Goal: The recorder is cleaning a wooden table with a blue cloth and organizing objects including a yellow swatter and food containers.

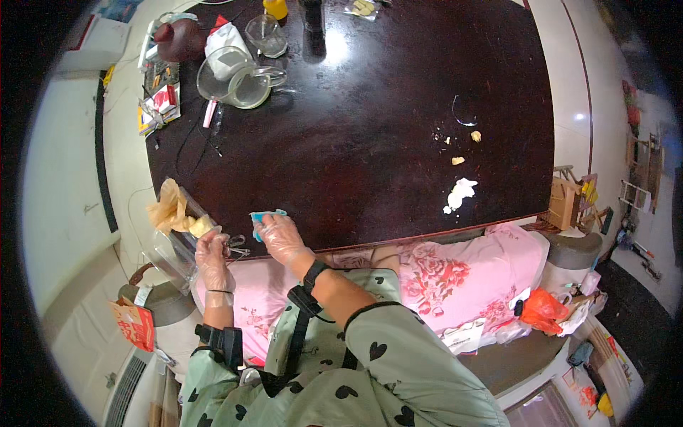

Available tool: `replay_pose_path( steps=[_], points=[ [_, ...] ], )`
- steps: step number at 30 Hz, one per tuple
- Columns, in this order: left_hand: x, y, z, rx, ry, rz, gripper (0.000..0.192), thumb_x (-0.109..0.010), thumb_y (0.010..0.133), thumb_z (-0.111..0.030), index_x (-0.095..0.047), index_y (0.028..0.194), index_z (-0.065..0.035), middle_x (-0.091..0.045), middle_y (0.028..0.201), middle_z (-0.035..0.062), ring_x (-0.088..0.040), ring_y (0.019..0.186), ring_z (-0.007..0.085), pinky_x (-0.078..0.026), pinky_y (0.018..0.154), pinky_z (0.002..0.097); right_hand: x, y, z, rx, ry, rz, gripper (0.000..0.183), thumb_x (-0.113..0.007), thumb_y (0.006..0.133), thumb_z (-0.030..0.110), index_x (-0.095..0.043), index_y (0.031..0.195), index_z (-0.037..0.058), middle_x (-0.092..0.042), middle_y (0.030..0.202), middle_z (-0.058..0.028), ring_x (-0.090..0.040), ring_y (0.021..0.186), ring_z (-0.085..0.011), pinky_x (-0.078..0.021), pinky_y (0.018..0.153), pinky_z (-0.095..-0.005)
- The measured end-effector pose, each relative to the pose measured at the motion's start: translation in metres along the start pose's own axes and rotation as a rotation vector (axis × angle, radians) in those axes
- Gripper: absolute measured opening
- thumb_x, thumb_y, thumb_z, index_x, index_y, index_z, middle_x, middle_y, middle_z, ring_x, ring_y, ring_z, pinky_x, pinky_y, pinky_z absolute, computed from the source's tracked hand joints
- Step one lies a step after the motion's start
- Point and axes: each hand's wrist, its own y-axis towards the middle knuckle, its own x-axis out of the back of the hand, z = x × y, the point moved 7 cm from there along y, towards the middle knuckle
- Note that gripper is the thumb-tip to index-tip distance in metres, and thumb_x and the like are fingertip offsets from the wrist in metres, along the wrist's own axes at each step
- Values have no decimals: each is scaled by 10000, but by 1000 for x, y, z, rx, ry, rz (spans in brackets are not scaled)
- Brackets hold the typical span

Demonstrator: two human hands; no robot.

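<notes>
My left hand [212, 261], in a clear plastic glove, grips the near right side of a clear plastic container [173, 256] beyond the table's front left edge. Pale yellow food pieces [199, 226] and crumpled tan paper [167, 207] lie in the container's upper part. Just right of that hand is a small metal item [238, 248], too small to name surely. My right hand [283, 237], gloved the same way, presses on a blue cloth [264, 215] near the table's front edge. Its fingers cover much of the cloth.
On the dark wooden table [341, 160], white scraps [460, 194] and yellowish crumbs [458, 160] lie at right. A glass pitcher [251, 88], a faceted glass [267, 37] and a pink marker [209, 113] stand or lie at back left. A pink floral cover [469, 272] runs along the front.
</notes>
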Motion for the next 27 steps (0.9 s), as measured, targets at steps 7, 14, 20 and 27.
replay_pose_path(
  steps=[7,14,20,27],
  points=[
    [-50,20,27,102,321,123,189,-572,819,-62,-590,994,6,-595,782,25,-479,570,72,-367,504,199,154,-51,-131,-578,49,-105,226,-574,863,238,-628,822,22,-578,753,-189,-575,693,-356,-447,634,-448],
    [-102,37,59,4,677,140,241,-586,850,-99,-599,1056,26,-652,941,123,-604,761,194,-485,688,319,264,-82,-167,-312,-409,-102,248,-558,811,18,-667,1016,105,-612,880,-123,-585,812,-315,-482,671,-429],
    [-101,40,70,-66,776,-9,541,-681,776,-86,-460,1250,53,-521,1168,174,-525,1060,258,-416,923,339,220,-132,-142,52,-419,343,317,-572,785,111,-634,1092,155,-610,1029,-81,-563,947,-266,-463,779,-403],
    [-142,-28,21,-237,996,-181,628,-670,759,-116,-414,1313,33,-377,1343,218,-420,1206,348,-323,1045,380,353,-103,-234,181,-571,203,339,-544,766,79,-641,1082,154,-603,949,-78,-562,910,-298,-483,769,-417]
  ],
)
